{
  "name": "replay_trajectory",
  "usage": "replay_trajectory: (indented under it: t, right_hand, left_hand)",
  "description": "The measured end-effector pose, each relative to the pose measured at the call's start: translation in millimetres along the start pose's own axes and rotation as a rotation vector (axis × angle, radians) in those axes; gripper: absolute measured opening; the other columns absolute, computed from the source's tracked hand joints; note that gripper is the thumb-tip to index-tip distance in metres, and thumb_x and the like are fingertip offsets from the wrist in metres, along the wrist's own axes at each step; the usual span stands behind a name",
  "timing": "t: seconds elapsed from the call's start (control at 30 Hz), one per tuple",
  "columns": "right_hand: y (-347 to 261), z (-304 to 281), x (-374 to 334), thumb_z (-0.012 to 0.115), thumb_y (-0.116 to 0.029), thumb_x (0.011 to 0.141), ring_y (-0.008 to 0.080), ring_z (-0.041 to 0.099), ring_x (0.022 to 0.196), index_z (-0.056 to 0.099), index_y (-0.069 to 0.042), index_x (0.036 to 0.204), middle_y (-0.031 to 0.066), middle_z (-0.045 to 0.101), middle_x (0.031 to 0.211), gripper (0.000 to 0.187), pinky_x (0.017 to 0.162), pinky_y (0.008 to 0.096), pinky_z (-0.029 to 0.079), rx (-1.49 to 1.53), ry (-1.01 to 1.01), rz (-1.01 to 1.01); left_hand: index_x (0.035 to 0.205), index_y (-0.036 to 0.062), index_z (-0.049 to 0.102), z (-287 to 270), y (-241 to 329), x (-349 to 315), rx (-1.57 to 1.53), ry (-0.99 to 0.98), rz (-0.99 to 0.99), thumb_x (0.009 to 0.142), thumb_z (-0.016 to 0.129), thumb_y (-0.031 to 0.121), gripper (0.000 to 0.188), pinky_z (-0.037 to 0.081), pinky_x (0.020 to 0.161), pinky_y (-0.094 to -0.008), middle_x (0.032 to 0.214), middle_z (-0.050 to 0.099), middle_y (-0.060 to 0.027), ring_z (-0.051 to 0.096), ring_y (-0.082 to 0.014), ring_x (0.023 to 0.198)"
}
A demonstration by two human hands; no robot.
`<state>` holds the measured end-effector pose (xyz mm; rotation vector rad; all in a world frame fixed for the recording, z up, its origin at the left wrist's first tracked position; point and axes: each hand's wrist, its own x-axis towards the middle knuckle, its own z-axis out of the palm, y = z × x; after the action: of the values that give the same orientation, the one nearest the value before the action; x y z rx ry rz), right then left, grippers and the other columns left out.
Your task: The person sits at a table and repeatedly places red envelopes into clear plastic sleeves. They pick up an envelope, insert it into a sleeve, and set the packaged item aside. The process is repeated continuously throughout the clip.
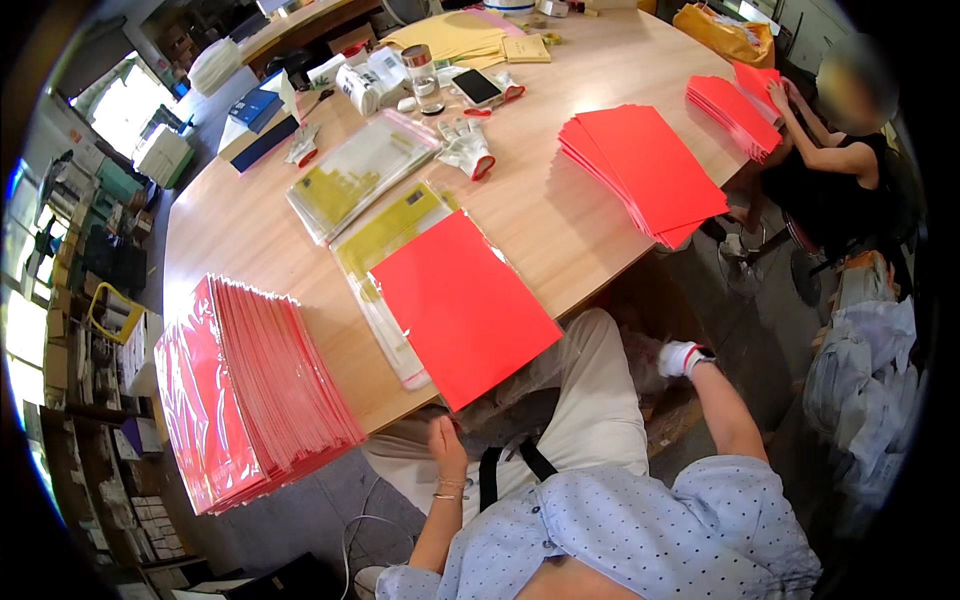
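A red sheet (465, 310), with glossy clear plastic showing along its edges, lies slanted at the table's front edge, one corner sticking out over my lap. Just below that corner is my bare left hand (447, 448), raised with fingers stretched up and nothing visible in it. My right hand (682, 359), in a white glove, hangs low beside my right thigh, close to some crumpled clear plastic (642, 352); its fingers are too unclear to read. Beneath the red sheet lie clear plastic sleeves (372, 290) over a yellowish sheet. A tall stack of plastic-wrapped red sheets (270, 390) stands at the left.
Fanned red sheets (645, 170) lie to the right. Beyond them a co-worker handles another red pile (733, 115). More clear sleeves (360, 172), a white glove (466, 148), a phone (478, 87) and a glass jar (424, 80) occupy the middle. Yellow sheets (450, 38) lie farther back.
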<state>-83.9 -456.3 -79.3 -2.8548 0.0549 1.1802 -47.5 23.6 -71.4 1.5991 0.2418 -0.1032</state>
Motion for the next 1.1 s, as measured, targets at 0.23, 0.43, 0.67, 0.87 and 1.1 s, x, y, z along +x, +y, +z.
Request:
replay_trajectory:
  t: [0.23,0.43,0.67,0.87,1.1]
  right_hand:
    - [-154,-112,-12,0.064,-0.006,0.073,0.0261,0.059,0.082,0.059,-0.005,0.096,0.0089,0.057,0.098,0.023,0.069,0.0351,0.048,0.484,1.034,-0.740]
    - [-150,-132,-5,0.056,-0.016,0.079,0.0289,0.059,0.074,0.057,-0.004,0.076,0.0099,0.060,0.076,0.012,0.063,0.0376,0.047,0.562,0.707,-0.743]
    - [-181,-101,14,0.055,-0.025,0.081,0.0299,0.060,0.067,0.055,-0.002,0.090,0.0138,0.061,0.072,0.025,0.062,0.0406,0.046,0.756,0.794,-0.237]
    - [-207,-80,3,0.047,-0.003,0.085,0.0092,0.053,0.065,0.048,0.003,0.114,0.0035,0.055,0.072,0.030,0.058,0.0246,0.044,1.553,0.560,-0.452]
    - [-325,-142,-40,0.048,-0.002,0.080,0.0116,0.056,0.082,0.057,0.002,0.114,0.0046,0.060,0.089,0.035,0.075,0.0248,0.047,1.437,0.282,-0.932]
  left_hand:
    - [0.089,0.0067,0.063,-4,54,13,0.980,0.036,0.913,0.072,0.073,0.009,0.020,0.041,0.081,-0.0394,0.097,0.058,-0.0089,0.052,-0.0267,0.090]
    - [0.074,0.0043,0.062,-16,54,29,0.758,-0.178,0.696,0.077,0.071,0.017,0.016,0.047,0.059,-0.0329,0.076,0.061,-0.0076,0.059,-0.0223,0.065]
    - [0.090,0.0040,0.058,-4,29,27,0.059,0.046,-0.204,0.091,0.055,0.025,0.021,0.043,0.044,-0.0235,0.073,0.062,-0.0025,0.058,-0.0103,0.055]
    - [0.103,0.0041,0.050,-6,82,17,-0.049,-0.167,-0.090,0.094,0.050,0.023,0.022,0.040,0.043,-0.0225,0.071,0.056,-0.0011,0.051,-0.0084,0.051]
    - [0.106,-0.0002,0.052,-100,253,-59,0.454,0.208,0.362,0.091,0.055,0.016,0.022,0.043,0.041,-0.0229,0.070,0.053,-0.0024,0.050,-0.0088,0.051]
